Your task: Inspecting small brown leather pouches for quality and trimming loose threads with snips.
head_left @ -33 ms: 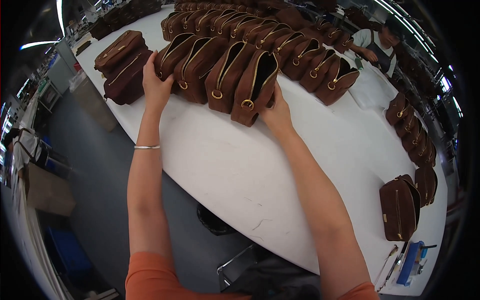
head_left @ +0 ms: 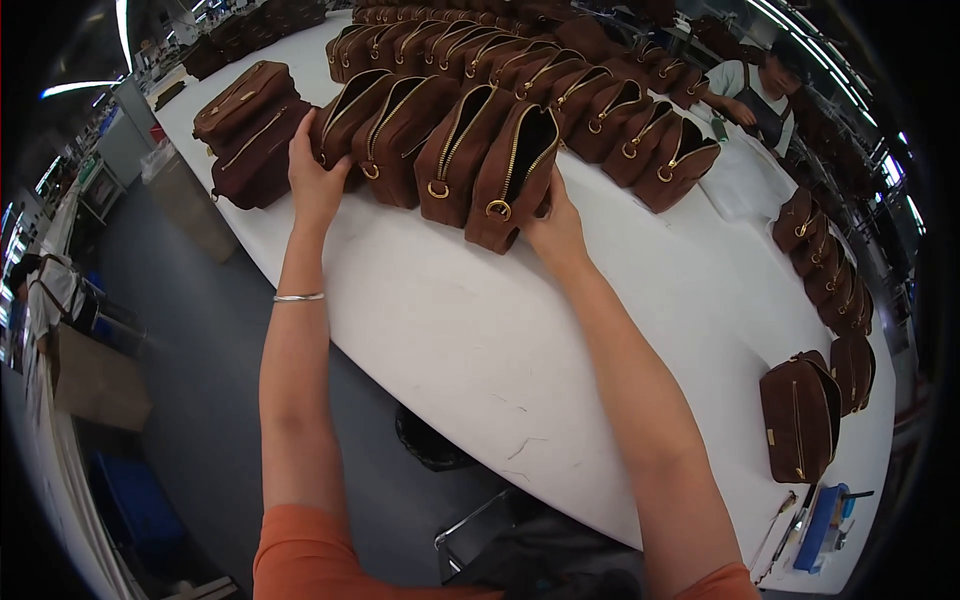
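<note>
pressing row of open brown pouches (head_left: 450, 150) between left hand (head_left: 318, 180), right hand (head_left: 556, 230); fingers spread flat.

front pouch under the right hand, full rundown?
The front pouch is a brown, suede-like case with a gold zipper along its top and a gold ring pull hanging at its near end. The zipper is open, showing a dark inside. It stands on edge on the white table, leaning against the next pouch in a row. The right hand presses its right side; the left hand touches a pouch further left.
</note>
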